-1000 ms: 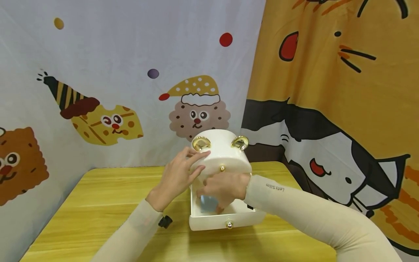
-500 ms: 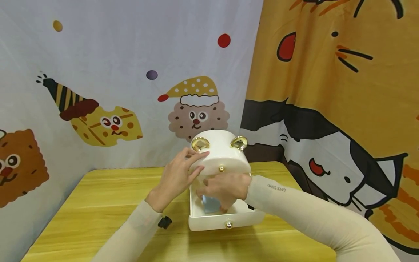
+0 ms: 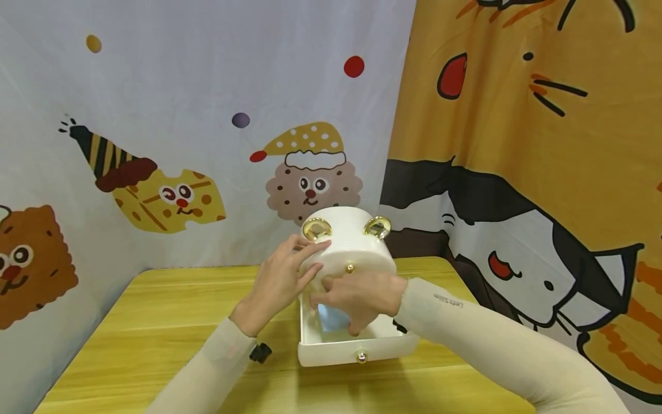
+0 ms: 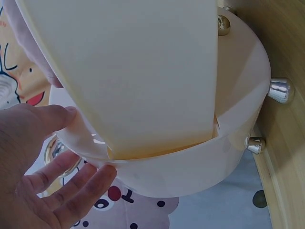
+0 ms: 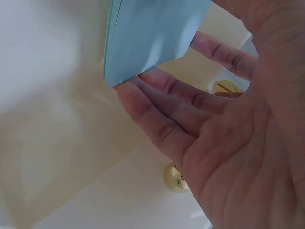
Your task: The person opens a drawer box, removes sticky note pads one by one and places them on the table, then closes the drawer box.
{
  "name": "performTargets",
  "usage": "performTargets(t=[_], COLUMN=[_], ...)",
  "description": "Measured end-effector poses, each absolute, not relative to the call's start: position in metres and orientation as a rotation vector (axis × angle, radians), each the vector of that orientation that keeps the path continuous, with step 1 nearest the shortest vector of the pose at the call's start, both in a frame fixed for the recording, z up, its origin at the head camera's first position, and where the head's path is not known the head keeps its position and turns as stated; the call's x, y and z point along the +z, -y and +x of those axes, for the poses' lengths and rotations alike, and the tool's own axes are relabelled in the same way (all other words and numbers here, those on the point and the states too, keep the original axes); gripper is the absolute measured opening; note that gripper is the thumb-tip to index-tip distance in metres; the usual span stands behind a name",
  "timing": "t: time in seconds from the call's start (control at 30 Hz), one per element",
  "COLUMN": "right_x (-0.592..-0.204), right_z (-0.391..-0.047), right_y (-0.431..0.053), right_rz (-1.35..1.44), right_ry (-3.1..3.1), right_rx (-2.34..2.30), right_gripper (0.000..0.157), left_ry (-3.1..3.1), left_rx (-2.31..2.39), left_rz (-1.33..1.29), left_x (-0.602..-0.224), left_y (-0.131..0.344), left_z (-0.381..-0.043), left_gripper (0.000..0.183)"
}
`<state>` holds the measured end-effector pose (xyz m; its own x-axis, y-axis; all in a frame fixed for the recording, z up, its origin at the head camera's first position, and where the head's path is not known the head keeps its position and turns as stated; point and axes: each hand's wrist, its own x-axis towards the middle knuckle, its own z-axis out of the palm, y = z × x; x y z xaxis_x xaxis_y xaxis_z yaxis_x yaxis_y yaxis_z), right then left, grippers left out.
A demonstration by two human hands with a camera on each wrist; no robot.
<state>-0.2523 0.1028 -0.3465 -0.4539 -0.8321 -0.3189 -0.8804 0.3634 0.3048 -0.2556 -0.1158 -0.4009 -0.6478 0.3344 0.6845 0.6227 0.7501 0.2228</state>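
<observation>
A white rounded drawer box [image 3: 345,236] with two gold ears stands on the table, its lower drawer [image 3: 331,355] pulled out toward me. My left hand [image 3: 276,284] rests on the box's upper left side, fingers spread; in the left wrist view its thumb [image 4: 62,116] lies on the front face. Inside the drawer my right hand [image 3: 364,296] holds a light blue pad of paper [image 3: 333,318]. Close up in the right wrist view, layered edges show on the blue pad [image 5: 152,38], fingertips along its lower edge. The thumb's tip is hidden there.
A gold knob [image 3: 350,268] marks the shut upper drawer, and another knob [image 3: 362,357] sits on the open drawer's front. Under the box is a yellow wood-grain table [image 3: 181,322]. Cartoon-printed curtains [image 3: 181,86] hang close behind and to the right.
The blue pad has shifted and turned slightly within the drawer under the right hand. The right wrist has moved a little to the right. The left hand stays in place.
</observation>
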Motion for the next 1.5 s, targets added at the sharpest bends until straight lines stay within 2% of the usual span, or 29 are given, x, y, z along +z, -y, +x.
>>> performTargets(t=[0.4, 0.6, 0.83, 1.17, 1.5], right_x=[-0.336, -0.327, -0.322, -0.324, -0.333], right_z=[-0.246, -0.243, -0.239, -0.232, -0.224], right_y=[-0.110, -0.118, -0.128, -0.142, -0.156], right_rz=[-1.628, -1.732, -1.707, -1.774, -1.642], right_ry=[-2.541, -2.596, -2.614, -2.660, -2.735], right_rx=[0.511, 0.584, 0.240, 0.128, -0.027], right_gripper=[0.078, 0.080, 0.079, 0.084, 0.081], left_ry=[2.317, 2.310, 2.306, 2.305, 2.300], left_rx=[-0.591, -0.586, -0.589, -0.599, -0.589], left_rz=[-0.707, -0.706, -0.717, -0.707, -0.710], left_x=[-0.401, -0.401, -0.401, -0.405, -0.403], left_y=[0.115, 0.116, 0.116, 0.115, 0.116], left_z=[-0.254, -0.255, -0.255, -0.255, -0.255], left_gripper=[0.051, 0.051, 0.052, 0.051, 0.051])
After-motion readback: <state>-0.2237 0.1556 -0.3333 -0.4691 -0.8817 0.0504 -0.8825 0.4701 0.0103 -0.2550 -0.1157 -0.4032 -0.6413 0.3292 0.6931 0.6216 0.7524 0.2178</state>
